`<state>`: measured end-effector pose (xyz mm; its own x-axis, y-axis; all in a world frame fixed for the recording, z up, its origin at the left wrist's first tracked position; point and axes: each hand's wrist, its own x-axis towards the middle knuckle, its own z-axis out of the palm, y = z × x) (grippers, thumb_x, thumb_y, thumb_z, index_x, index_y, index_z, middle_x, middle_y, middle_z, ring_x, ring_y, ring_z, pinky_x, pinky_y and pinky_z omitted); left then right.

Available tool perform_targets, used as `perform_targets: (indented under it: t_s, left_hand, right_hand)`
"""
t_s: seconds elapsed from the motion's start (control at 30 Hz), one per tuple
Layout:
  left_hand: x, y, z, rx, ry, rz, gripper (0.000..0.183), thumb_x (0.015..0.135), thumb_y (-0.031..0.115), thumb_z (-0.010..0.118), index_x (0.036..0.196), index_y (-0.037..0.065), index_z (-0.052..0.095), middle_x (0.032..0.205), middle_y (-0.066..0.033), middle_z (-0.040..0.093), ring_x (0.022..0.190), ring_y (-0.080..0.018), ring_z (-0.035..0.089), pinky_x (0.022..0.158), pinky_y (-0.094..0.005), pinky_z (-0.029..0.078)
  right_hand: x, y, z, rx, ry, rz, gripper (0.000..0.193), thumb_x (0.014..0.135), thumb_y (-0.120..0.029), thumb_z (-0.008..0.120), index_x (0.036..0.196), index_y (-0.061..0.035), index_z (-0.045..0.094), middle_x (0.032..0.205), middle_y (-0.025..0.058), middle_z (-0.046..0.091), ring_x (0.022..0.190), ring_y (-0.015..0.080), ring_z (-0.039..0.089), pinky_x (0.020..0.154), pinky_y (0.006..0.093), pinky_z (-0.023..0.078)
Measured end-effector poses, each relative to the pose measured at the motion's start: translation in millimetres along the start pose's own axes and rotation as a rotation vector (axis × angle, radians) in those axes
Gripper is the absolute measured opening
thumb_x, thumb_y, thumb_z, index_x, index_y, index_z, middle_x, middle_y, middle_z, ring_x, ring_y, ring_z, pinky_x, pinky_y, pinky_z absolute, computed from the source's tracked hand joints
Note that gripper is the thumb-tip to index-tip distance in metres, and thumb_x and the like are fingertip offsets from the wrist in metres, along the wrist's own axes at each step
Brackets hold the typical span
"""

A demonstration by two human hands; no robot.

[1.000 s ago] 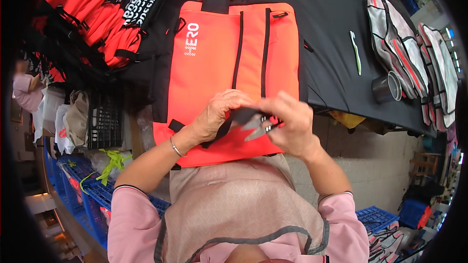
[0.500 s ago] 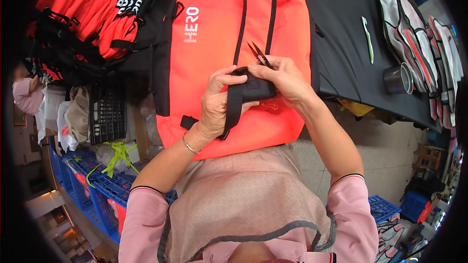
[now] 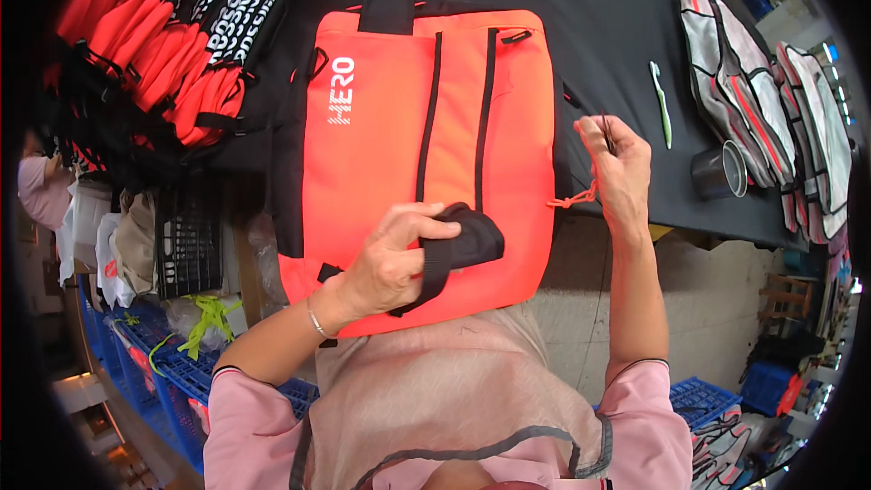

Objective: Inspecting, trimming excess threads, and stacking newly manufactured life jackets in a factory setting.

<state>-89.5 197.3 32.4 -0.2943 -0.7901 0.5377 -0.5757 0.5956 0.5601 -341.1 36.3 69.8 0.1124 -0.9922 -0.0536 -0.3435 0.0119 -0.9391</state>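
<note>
An orange-red bag with black trim and two black zipper lines lies before me, its lower end against my apron. My left hand is closed on a black webbing strap with a wide padded part, lifted over the lower middle of the bag. Off the bag's right edge, over the black table cover, my right hand is closed on small dark thread snips, mostly hidden by the fingers. A thin red cord hangs from this hand toward the bag.
Red and black bags are piled at the far left. On the right lie a green-white toothbrush, a dark metal cup and grey pieces with black edging. Blue crates and a black crate stand at lower left.
My right hand has moved away from the strap, out to the right past the bag's edge, taking the snips along. My left hand keeps hold of the strap. The view has shifted slightly.
</note>
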Motion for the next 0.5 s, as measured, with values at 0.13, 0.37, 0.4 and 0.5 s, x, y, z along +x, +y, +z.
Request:
perform_targets:
  t_s: [0.13, 0.37, 0.4, 0.5]
  left_hand:
    - [5.3, -5.3, -30.5, 0.037, 0.030, -0.029, 0.034, 0.067, -0.001, 0.078, 0.100, 0.009, 0.077, 0.119, -0.0112, 0.062, 0.104, -0.0242, 0.065, 0.089, -0.0334, 0.057]
    - [19.7, -27.3, -78.3, 0.147, 0.525, -0.289, 0.038, 0.080, 0.002, 0.080, 0.114, -0.003, 0.064, 0.115, -0.0083, 0.060, 0.101, -0.0161, 0.063, 0.090, -0.0271, 0.050]
    - [22.2, -28.3, -82.7, 0.088, 0.611, -0.347, 0.041, 0.082, 0.004, 0.080, 0.118, -0.003, 0.062, 0.113, -0.0068, 0.060, 0.100, -0.0140, 0.062, 0.089, -0.0261, 0.049]
    - [21.5, -46.2, -95.3, 0.154, 0.637, -0.437, 0.044, 0.085, 0.012, 0.079, 0.122, -0.003, 0.060, 0.109, -0.0038, 0.063, 0.096, -0.0098, 0.061, 0.088, -0.0242, 0.049]
  right_hand:
    - [45.8, 12.7, 11.1, -0.188, -0.042, -0.200, 0.019, 0.095, -0.018, 0.062, 0.102, -0.0031, 0.072, 0.076, -0.0029, 0.063, 0.062, 0.0067, 0.054, 0.055, 0.0231, 0.041]
    - [85.0, 29.4, 54.0, -0.782, -0.097, -0.775, 0.035, 0.080, -0.005, 0.061, 0.112, -0.0156, 0.072, 0.120, 0.0002, 0.069, 0.099, 0.0231, 0.068, 0.077, 0.0361, 0.055]
    - [79.3, 22.9, 55.0, -0.870, -0.233, -0.707, 0.035, 0.080, -0.006, 0.062, 0.112, -0.0163, 0.072, 0.121, 0.0011, 0.069, 0.101, 0.0233, 0.069, 0.080, 0.0341, 0.056]
    - [46.4, 36.3, 53.2, -0.837, -0.450, -0.805, 0.041, 0.078, -0.005, 0.061, 0.116, -0.0170, 0.071, 0.125, 0.0010, 0.067, 0.098, 0.0219, 0.070, 0.076, 0.0341, 0.056]
